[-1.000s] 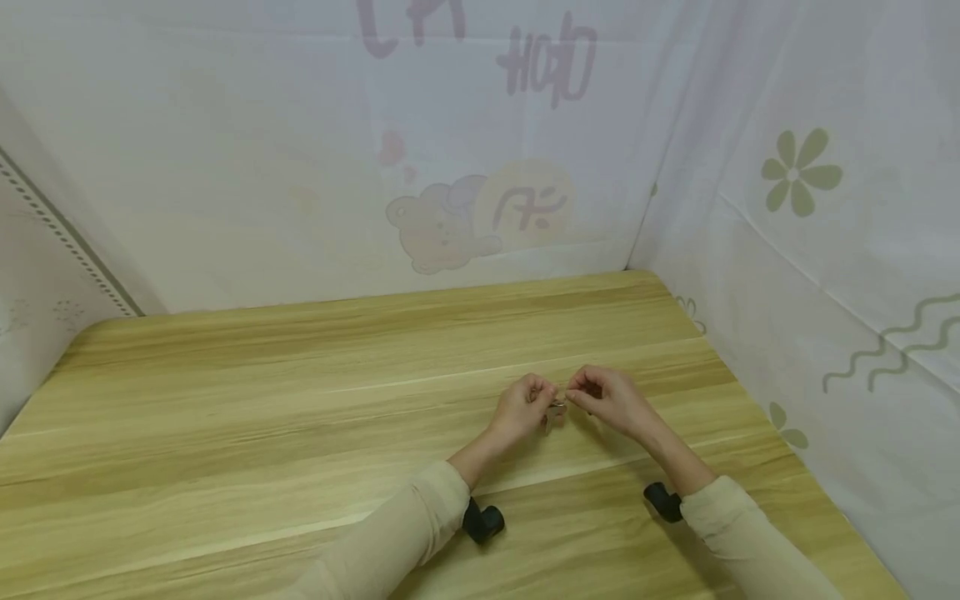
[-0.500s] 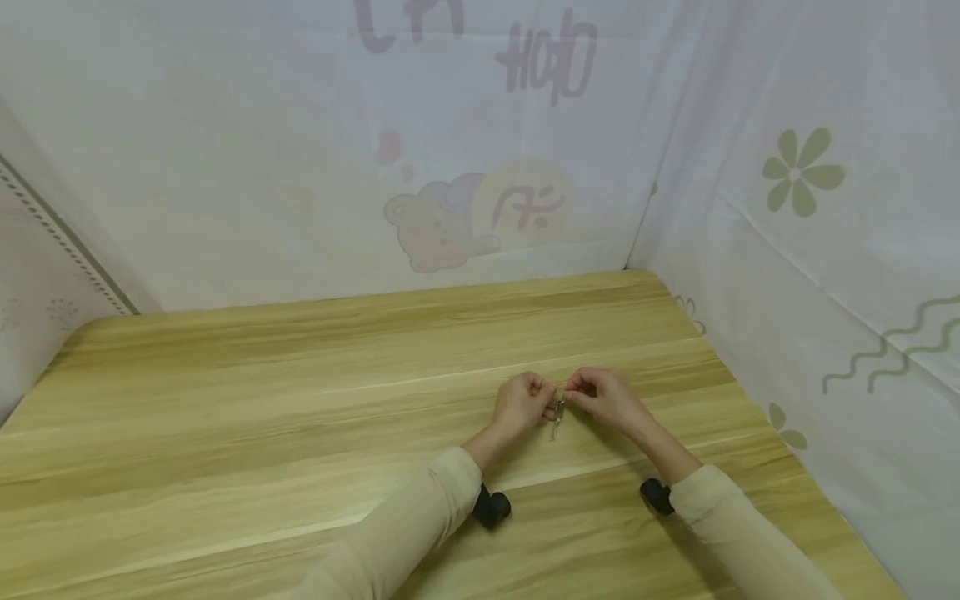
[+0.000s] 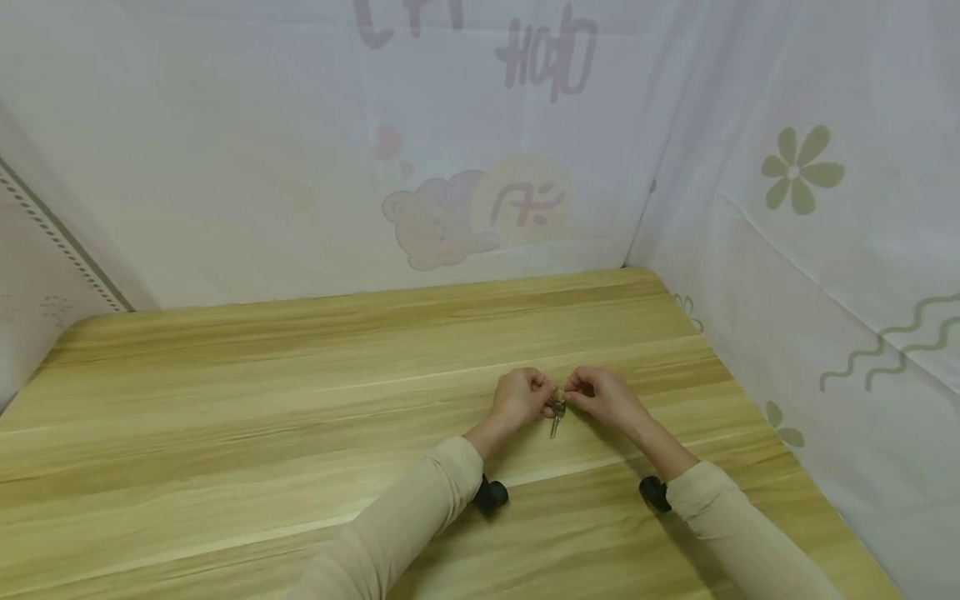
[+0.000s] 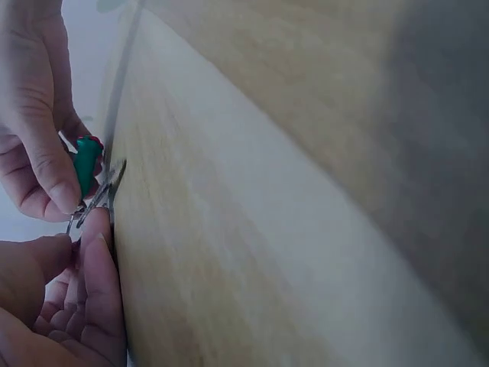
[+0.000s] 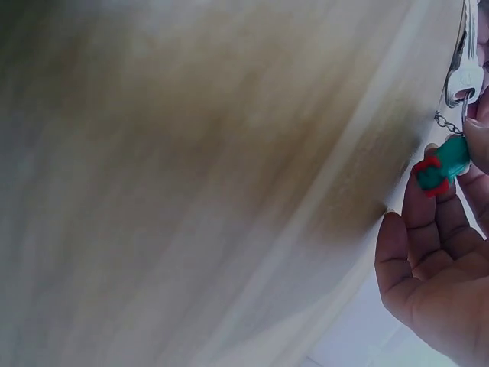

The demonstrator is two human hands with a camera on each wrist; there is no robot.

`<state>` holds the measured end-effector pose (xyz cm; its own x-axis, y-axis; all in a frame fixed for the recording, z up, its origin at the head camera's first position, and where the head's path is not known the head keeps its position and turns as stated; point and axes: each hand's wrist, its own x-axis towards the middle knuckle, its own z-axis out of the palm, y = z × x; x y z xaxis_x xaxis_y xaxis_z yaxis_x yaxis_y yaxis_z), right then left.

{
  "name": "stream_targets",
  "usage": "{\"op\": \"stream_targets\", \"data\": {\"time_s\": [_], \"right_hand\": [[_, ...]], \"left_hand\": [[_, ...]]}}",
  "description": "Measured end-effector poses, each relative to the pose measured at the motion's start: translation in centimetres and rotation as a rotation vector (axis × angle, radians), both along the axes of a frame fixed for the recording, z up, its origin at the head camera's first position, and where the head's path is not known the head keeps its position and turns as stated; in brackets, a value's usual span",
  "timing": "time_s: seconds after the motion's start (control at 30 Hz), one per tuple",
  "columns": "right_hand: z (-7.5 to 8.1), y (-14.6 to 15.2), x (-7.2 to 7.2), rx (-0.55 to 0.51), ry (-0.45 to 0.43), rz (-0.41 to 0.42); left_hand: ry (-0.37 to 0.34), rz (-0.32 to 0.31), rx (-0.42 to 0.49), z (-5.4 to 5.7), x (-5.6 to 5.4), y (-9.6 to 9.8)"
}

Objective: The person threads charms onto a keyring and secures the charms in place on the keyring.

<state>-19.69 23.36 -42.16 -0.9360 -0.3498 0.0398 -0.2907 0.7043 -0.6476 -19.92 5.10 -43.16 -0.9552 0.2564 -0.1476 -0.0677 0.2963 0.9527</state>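
Over the right part of the table, both hands meet at a small bunch of keys (image 3: 556, 422), silver and hanging down. With thumb and forefinger, the left hand (image 3: 519, 398) pinches the metal key ring (image 4: 70, 223). Opposite it, the right hand (image 3: 606, 400) holds a green and red charm (image 5: 445, 165) between its thumb and fingers. A short chain (image 5: 448, 123) runs from the charm toward the ring. One silver key (image 5: 465, 79) shows plainly in the right wrist view. Fingertips hide part of the ring, so whether it is spread apart cannot be seen.
The wood-grain table (image 3: 247, 400) reaches back to a pale printed cloth wall (image 3: 262, 167), with another cloth wall (image 3: 757, 275) along the right. Black devices (image 3: 491, 495) sit at both wrists, below the cream sleeves (image 3: 405, 517).
The keys have swung from a broad cluster beside the left fingers to hanging down between the hands. The left forearm has shifted slightly right and forward; both hands keep their pinch.
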Motion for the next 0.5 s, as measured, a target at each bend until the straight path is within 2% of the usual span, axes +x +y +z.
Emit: {"op": "stream_targets", "data": {"time_s": [0.5], "right_hand": [[-0.10, 0.58, -0.32, 0.101, 0.039, 0.032]], "left_hand": [[0.119, -0.040, -0.172, -0.15, -0.82, 0.67]]}}
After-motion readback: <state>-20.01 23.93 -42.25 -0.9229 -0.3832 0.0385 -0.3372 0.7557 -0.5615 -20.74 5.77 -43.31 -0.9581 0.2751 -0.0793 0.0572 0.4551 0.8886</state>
